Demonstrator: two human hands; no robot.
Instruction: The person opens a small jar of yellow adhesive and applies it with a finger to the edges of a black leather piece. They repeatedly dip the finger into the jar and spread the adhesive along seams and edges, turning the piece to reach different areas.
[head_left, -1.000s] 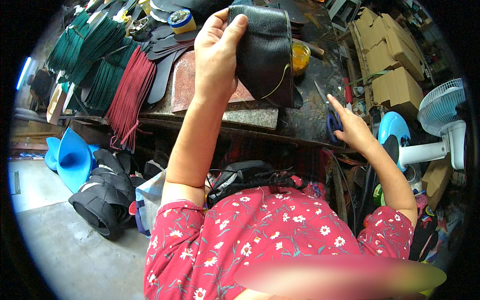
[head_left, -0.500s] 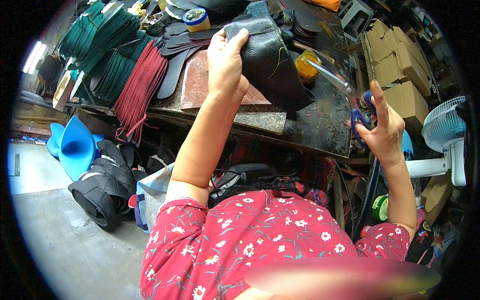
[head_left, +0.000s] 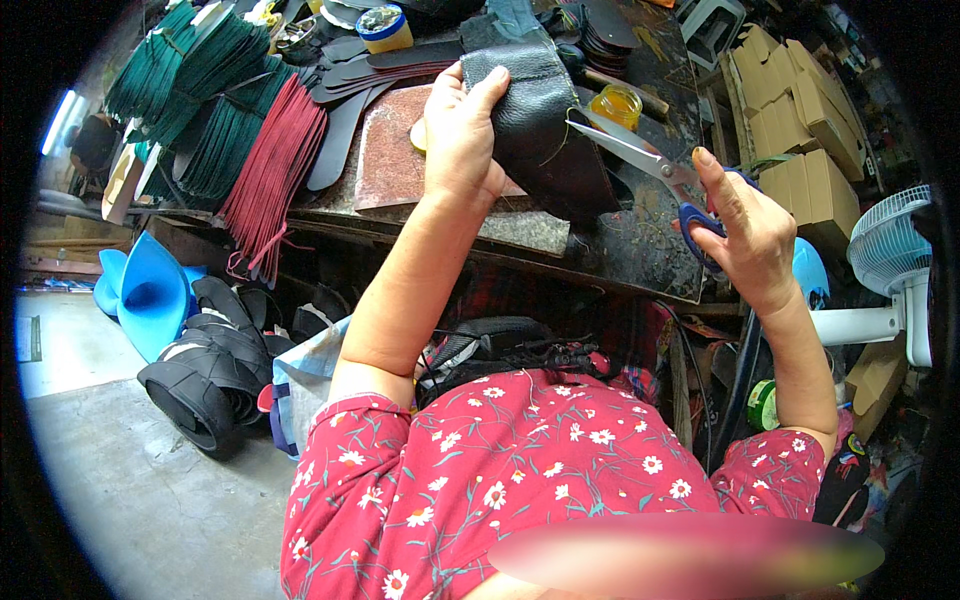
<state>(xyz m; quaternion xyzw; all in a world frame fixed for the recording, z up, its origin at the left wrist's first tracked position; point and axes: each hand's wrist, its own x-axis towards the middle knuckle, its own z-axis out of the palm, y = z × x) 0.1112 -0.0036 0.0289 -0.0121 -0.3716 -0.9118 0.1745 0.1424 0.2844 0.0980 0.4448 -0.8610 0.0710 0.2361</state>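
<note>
My left hand (head_left: pixel 462 135) pinches the upper left corner of a black leather piece (head_left: pixel 540 120), thumb on top. The leather hangs above the worktable, with a seam near its upper edge and a loose pale thread (head_left: pixel 560 140) at its right side. In my right hand (head_left: pixel 750 230) is a pair of scissors (head_left: pixel 645 158) with blue handles, its index finger stretched out along them. The blades point left, and their tips are at the leather's right edge beside the thread. Whether the blades touch the thread I cannot tell.
On the dark worktable (head_left: pixel 650 240) are a reddish board (head_left: pixel 385 150), a jar of amber stuff (head_left: pixel 616 105), a blue-rimmed tub (head_left: pixel 384 30), and bundles of green (head_left: pixel 215 130) and red strips (head_left: pixel 275 170). Cardboard boxes (head_left: pixel 800 110) and a fan (head_left: pixel 890 250) stand right.
The scissors have moved left and up, bringing their tips to the leather's edge by the thread. My left hand and the leather have shifted slightly right.
</note>
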